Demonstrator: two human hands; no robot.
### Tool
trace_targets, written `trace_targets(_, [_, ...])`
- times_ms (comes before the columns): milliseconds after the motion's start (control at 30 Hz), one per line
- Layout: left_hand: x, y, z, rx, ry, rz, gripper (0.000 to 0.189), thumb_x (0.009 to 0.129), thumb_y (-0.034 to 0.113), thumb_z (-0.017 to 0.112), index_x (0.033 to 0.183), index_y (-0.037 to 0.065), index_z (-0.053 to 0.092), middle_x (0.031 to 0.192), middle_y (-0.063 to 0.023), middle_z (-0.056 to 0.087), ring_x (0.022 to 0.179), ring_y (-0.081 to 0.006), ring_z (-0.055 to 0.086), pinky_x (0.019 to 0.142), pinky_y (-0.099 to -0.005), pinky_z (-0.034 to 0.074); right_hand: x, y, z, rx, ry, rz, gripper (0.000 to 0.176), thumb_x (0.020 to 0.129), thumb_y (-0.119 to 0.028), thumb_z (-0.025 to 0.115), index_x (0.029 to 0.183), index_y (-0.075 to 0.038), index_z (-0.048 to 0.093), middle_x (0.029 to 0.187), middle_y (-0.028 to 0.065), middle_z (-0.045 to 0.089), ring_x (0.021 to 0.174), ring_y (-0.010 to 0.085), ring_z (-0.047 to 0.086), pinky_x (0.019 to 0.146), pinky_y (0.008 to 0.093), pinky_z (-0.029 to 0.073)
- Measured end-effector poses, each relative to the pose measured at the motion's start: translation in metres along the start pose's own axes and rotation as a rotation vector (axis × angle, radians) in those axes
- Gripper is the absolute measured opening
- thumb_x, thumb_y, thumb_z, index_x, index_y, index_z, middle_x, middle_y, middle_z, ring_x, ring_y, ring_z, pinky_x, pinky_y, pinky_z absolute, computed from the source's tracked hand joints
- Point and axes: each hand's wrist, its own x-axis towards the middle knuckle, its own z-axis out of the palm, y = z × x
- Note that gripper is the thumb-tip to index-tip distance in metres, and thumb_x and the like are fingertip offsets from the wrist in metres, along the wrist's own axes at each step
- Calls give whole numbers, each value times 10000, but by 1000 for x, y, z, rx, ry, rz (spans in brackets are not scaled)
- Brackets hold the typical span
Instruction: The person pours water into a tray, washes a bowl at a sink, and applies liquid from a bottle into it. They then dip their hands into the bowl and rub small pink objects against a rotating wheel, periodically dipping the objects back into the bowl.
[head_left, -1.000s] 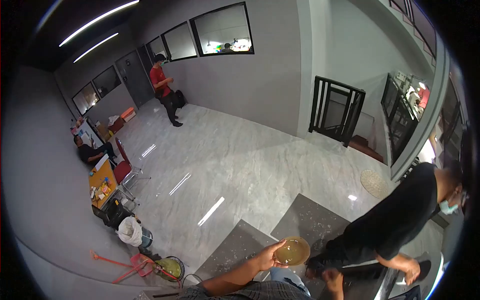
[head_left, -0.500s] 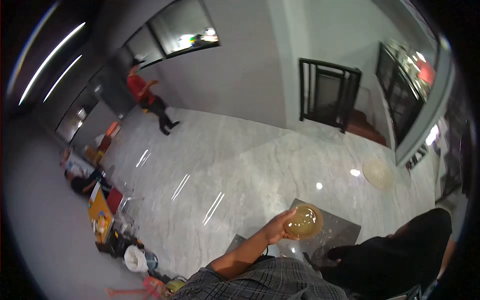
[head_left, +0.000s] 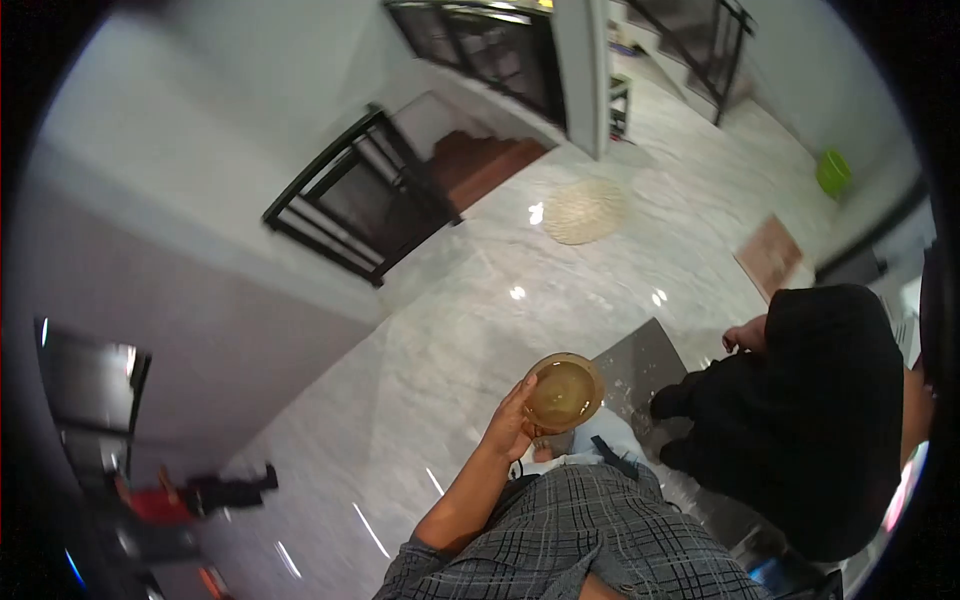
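My left hand is closed on the left rim of a round, amber see-through bowl, with the thumb over the edge. The bowl is held out in front of my body, about level. Shiny reflections show inside it, and it seems to hold a clear liquid, though I cannot be sure. Beneath it lies a dark grey slab or mat with pale specks on it. My right hand is out of view.
Close on my right stands a person in black clothing, one hand showing. Ahead are a black gate, brown steps, a cream round mat, a pinkish board and a green bucket. Another person in red is far left.
My view has turned to the right, so the gate and round mat now sit further left. The bowl stays in my left hand. The green bucket and pinkish board have come into view.
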Motion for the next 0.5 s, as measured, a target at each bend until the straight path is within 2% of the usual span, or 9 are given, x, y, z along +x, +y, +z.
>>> trace_targets(100, [68, 30, 0, 58, -45, -121, 545, 962, 435, 394, 1353, 57, 360, 1254, -144, 525, 1089, -271, 583, 795, -412, 566, 27, 10, -16, 83, 14, 145, 138, 846, -140, 589, 882, -11, 621, 721, 108, 632, 622, 217, 617, 560, 317, 500])
trace_targets(200, [146, 61, 20, 51, -97, -154, 553, 965, 442, 379, 1349, 45, 360, 1271, -150, 508, 1103, -275, 573, 812, -426, 560, 67, 6, -30, 156, 13, 183, 138, 847, -142, 585, 882, -13, 620, 720, 108, 631, 619, 217, 616, 554, 318, 499])
trace_targets(267, [194, 82, 39, 18, -71, -162, 555, 944, 452, 438, 1318, 44, 400, 1178, -155, 564, 959, -250, 641, 687, -379, 594, 92, -11, -35, 206, -17, 134, 138, 848, -143, 583, 883, -14, 619, 720, 108, 630, 617, 217, 615, 550, 318, 498])
trace_targets(333, [240, 107, 62, 42, -125, -163, 553, 945, 453, 437, 1318, 46, 404, 1190, -139, 562, 1003, -246, 623, 732, -400, 581, 118, -35, -44, 265, -30, 74, 138, 848, -144, 581, 883, -16, 618, 719, 107, 629, 615, 218, 614, 546, 319, 497])
trace_targets(400, [281, 126, 90, 28, -73, -133, 560, 943, 458, 442, 1319, 45, 407, 1209, -127, 558, 1066, -258, 591, 804, -443, 549, 138, -58, -55, 329, -45, 21, 138, 849, -145, 579, 883, -17, 617, 719, 107, 629, 613, 218, 613, 541, 320, 496])
trace_targets(433, [303, 137, 95, 38, -123, -184, 564, 939, 466, 445, 1324, 56, 409, 1227, -125, 551, 1114, -269, 559, 869, -479, 508, 146, -67, -62, 357, -53, -3, 138, 849, -146, 578, 883, -18, 617, 719, 107, 628, 612, 218, 613, 539, 320, 496])
trace_targets(500, [344, 164, 119, 41, -157, -215, 565, 939, 474, 439, 1325, 64, 411, 1235, -126, 548, 1112, -271, 561, 864, -481, 508, 160, -78, -79, 409, -61, -29, 138, 850, -147, 576, 884, -20, 616, 718, 107, 628, 610, 218, 612, 535, 321, 495])
